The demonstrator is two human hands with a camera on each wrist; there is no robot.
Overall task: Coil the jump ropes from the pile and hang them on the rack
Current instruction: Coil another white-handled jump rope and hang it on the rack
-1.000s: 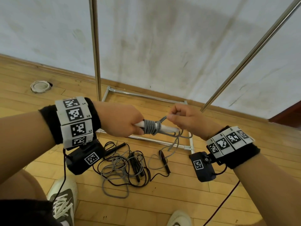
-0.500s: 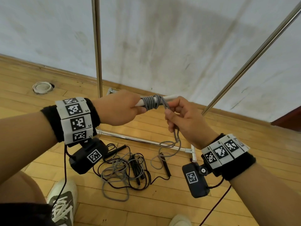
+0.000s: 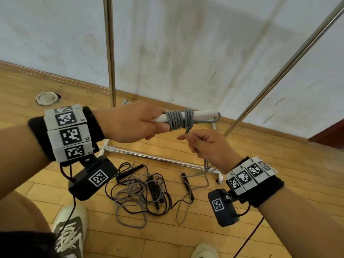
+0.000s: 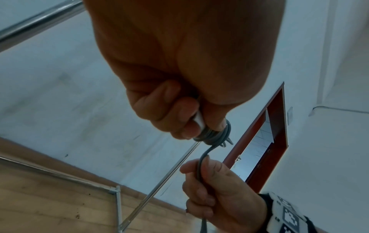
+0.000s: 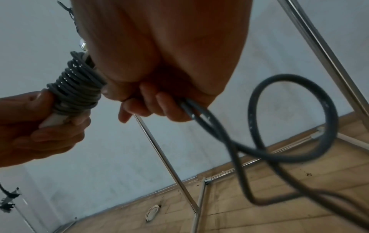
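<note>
My left hand grips the white handles of a grey jump rope, held level above the floor. Several turns of grey rope are wound tightly around the handles, the same coil showing in the right wrist view. My right hand sits just below and right of the coil, fingers curled round the loose grey rope, which trails down in loops to the floor. A tangled pile of black and grey ropes lies on the wooden floor under my hands.
The metal rack stands against the white wall: one upright pole, a slanted pole and a base bar on the floor. A white ring lies far left. My shoes are at the bottom edge.
Both hands rose with the handles. My right hand came down from the coil's top to below it, carrying the rope around; the wound section has grown longer.
</note>
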